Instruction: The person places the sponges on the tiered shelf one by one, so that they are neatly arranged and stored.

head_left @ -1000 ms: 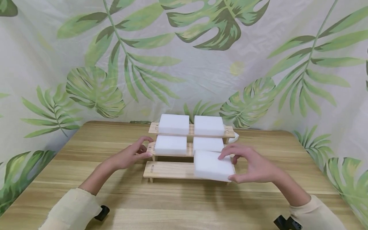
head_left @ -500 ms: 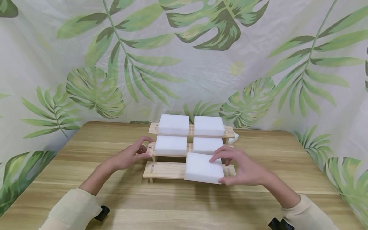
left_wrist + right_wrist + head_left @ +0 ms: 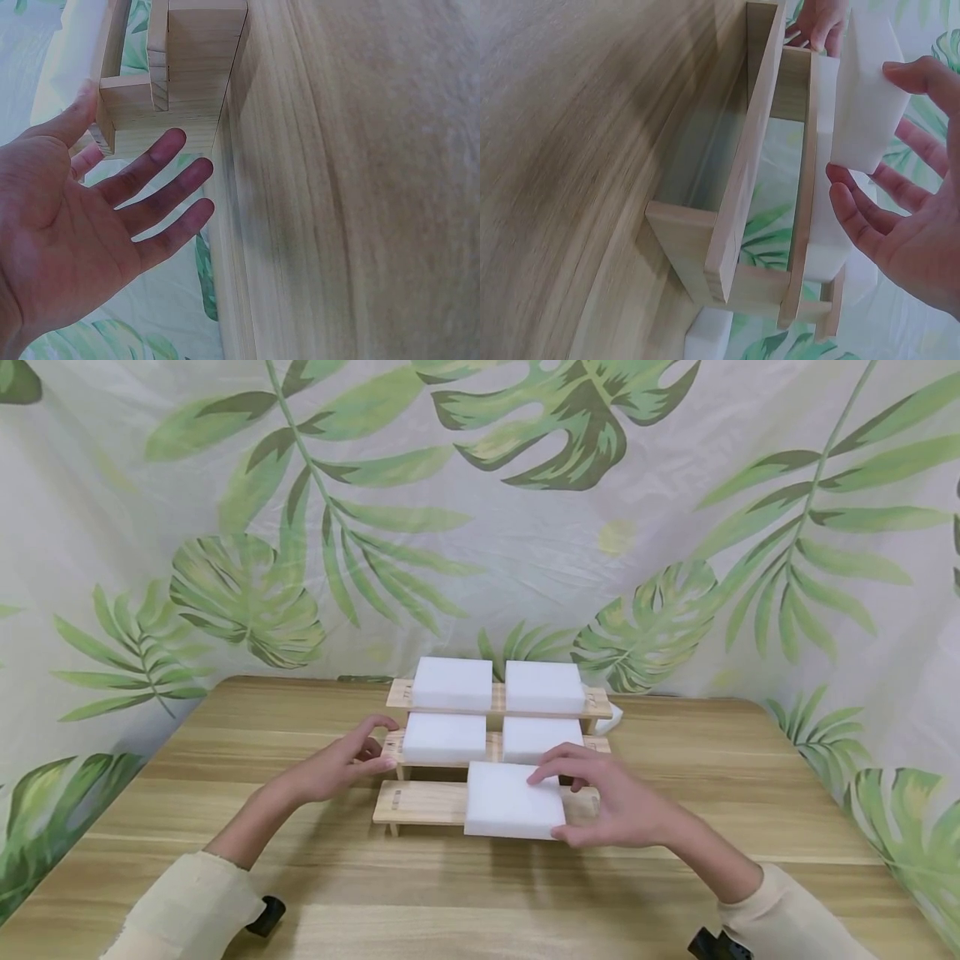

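Note:
A three-tier wooden rack stands at the middle of the table. My right hand grips a white foam block on the lowest tier, thumb at its near edge and fingers on its far side. The right wrist view shows the same block between the thumb and fingers of that hand, beside the rack. My left hand touches the left end of the middle tier with straight fingers. In the left wrist view this hand is spread, close to the rack's end.
Two foam blocks sit on the top tier and two on the middle tier. Another white piece lies behind the rack's right end. The wooden table is ringed by a leaf-print cloth.
My right hand has slid the foam block leftward along the lowest tier, from the right end toward the middle. The left hand has stayed put.

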The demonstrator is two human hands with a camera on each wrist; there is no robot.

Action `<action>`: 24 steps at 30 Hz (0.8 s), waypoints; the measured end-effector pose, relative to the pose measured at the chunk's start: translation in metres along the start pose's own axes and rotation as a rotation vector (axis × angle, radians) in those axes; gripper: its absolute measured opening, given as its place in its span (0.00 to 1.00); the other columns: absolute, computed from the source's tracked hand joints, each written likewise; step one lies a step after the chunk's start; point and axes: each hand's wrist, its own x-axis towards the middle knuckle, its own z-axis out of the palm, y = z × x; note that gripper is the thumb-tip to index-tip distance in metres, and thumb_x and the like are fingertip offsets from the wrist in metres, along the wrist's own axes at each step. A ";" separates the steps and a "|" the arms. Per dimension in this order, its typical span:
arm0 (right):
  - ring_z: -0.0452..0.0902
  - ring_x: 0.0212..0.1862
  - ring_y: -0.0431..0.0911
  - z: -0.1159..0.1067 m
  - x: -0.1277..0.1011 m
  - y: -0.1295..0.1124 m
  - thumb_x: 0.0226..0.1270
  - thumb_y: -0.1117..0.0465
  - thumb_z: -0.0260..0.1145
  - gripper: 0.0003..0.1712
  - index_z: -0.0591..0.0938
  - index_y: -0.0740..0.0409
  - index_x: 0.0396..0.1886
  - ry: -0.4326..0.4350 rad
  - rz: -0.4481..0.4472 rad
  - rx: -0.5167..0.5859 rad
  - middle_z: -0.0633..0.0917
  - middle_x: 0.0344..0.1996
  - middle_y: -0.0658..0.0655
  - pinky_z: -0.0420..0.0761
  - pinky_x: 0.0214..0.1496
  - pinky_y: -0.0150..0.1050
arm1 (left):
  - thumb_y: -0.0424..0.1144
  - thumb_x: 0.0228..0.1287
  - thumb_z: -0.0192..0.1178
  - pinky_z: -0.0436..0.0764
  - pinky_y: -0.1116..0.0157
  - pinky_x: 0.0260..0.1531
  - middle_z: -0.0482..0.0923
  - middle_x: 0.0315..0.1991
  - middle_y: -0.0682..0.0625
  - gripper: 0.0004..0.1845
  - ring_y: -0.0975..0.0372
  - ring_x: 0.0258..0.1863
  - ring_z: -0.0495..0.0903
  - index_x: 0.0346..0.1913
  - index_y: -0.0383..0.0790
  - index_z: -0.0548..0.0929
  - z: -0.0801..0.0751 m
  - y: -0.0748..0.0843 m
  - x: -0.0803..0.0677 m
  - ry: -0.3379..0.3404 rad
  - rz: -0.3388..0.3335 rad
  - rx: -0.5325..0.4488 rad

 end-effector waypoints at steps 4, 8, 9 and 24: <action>0.76 0.54 0.43 0.003 0.005 -0.002 0.55 0.60 0.79 0.27 0.83 0.48 0.57 -0.014 0.000 0.000 0.82 0.55 0.46 0.82 0.48 0.45 | 0.40 0.80 0.58 0.78 0.49 0.48 0.82 0.45 0.38 0.26 0.47 0.49 0.82 0.70 0.38 0.58 0.000 0.001 0.000 0.001 -0.002 -0.001; 0.76 0.56 0.43 0.008 0.012 -0.005 0.55 0.60 0.79 0.28 0.82 0.49 0.58 -0.032 -0.001 0.005 0.81 0.56 0.47 0.82 0.49 0.45 | 0.40 0.80 0.58 0.78 0.50 0.47 0.82 0.45 0.39 0.26 0.47 0.48 0.81 0.70 0.38 0.58 0.000 0.001 0.000 -0.002 -0.004 -0.007; 0.76 0.56 0.43 0.009 0.013 -0.006 0.55 0.60 0.79 0.28 0.82 0.50 0.58 -0.034 -0.004 0.006 0.82 0.57 0.48 0.82 0.49 0.45 | 0.40 0.80 0.58 0.78 0.50 0.47 0.82 0.45 0.38 0.26 0.47 0.48 0.81 0.70 0.38 0.58 0.001 0.001 0.001 -0.003 -0.003 -0.009; 0.78 0.55 0.45 0.024 0.028 -0.015 0.54 0.58 0.79 0.30 0.81 0.53 0.58 -0.042 0.009 -0.016 0.81 0.57 0.50 0.83 0.50 0.44 | 0.40 0.80 0.58 0.78 0.50 0.47 0.82 0.44 0.38 0.27 0.48 0.47 0.81 0.70 0.38 0.58 0.001 -0.001 0.001 -0.002 0.004 -0.015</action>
